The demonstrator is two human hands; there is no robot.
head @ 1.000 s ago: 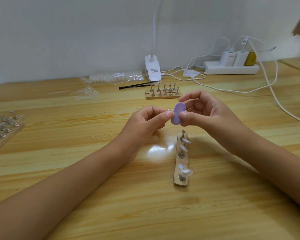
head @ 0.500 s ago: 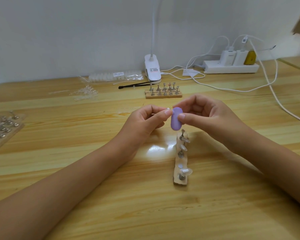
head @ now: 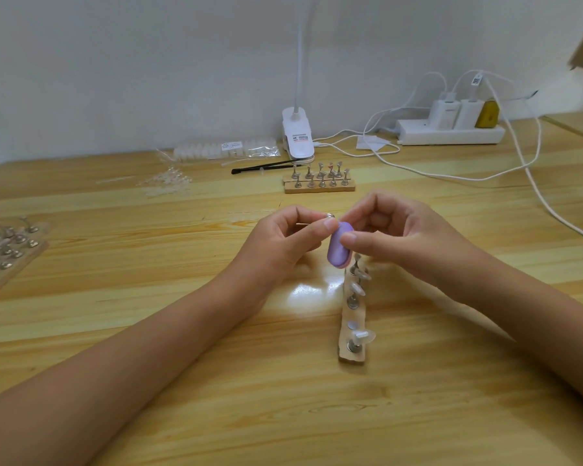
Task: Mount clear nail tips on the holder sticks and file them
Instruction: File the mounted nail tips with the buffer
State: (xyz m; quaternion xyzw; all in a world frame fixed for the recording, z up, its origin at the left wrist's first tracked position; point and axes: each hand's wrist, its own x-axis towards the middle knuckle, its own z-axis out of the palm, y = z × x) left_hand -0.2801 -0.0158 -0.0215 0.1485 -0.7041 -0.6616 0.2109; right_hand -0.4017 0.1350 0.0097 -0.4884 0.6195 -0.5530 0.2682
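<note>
Pale wall (head: 148,62) behind, a pine table (head: 283,415) out front, and in the middle of it lies the wooden strip (head: 350,356), running away from the viewer with a row of small metal stands on it. Clear nail tips (head: 364,336) sit on some of those stands, the plainest one at the strip's near end.

Just above the far end of the wooden strip, both hands are up off the table and meeting. The left hand (head: 283,243) comes in from the strip's left, thumb and forefinger pinching a holder stick (head: 329,215). Only its small metal end shows past the fingertips, and I cannot tell whether a tip sits on it. The right hand (head: 408,240) comes in from the strip's right, thumb and forefinger pinching a purple file (head: 338,245), other fingers curled loosely above. The file's upper end is against the left thumb tip and its lower end hangs just over the strip's far stands.

Beyond the wooden strip there's a second block (head: 318,188) of stands, a black tool (head: 266,168) behind that, then a white lamp clip (head: 297,136) by the wall. Back and right of the strip sits a socket bar (head: 451,134) with chargers and trailing cables. Back and left are a bag (head: 229,149) of tips and some loose tips (head: 167,183). Far left of the strip is a board (head: 0,274) with more stands.
</note>
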